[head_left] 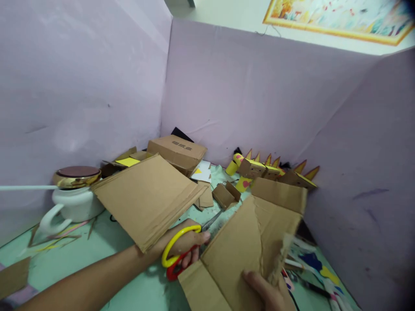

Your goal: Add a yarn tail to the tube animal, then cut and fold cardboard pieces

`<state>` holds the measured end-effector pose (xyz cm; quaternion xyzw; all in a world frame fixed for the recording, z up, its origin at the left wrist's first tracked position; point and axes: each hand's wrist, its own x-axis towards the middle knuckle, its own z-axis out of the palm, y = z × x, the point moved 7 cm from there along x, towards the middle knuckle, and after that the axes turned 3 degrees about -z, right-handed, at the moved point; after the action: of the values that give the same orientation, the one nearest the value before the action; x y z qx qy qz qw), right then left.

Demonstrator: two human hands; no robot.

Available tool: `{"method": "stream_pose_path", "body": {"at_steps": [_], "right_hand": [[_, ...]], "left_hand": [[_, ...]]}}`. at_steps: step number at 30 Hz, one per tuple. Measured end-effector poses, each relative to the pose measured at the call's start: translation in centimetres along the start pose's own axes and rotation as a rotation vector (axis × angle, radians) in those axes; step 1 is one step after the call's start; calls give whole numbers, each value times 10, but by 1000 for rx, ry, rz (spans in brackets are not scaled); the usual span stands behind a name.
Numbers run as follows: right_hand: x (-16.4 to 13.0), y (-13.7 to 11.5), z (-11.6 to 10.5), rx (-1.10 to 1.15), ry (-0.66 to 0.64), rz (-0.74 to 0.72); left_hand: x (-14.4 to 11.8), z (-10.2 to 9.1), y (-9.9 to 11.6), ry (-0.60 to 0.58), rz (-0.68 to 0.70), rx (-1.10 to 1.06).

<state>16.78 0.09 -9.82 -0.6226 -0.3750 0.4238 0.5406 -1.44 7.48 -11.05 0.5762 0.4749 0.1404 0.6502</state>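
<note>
Cardboard sheet [249, 242], light but stiff, sits pinched at its lower edge in my right hand [269, 293]; my left hand [184, 248] is closed through the scissors [181, 252].

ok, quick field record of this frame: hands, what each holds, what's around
left hand: fingers through scissors, blades at a cardboard sheet
right hand: grips the same sheet's torn near edge
second sheet: lies over the left wrist
back: cardboard box, paper figures
left: white mug, gold lid
surface: green table
</note>
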Motion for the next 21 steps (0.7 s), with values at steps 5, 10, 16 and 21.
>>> {"method": "stream_pose_path", "body": {"at_steps": [5,10,16,21], "right_hand": [[36,-25,20,-346,-243,-56],[40,-89,37,-1185,49,-424],[37,-90,139,-597,-536,-53],[62,-86,187,-763,-530,-94]], "left_hand": [[7,5,-15,-8,-187,-188],[11,0,-22,28,-251,-282],[14,2,-24,94,-161,-408],[19,7,-23,88,-59,-442]]}}
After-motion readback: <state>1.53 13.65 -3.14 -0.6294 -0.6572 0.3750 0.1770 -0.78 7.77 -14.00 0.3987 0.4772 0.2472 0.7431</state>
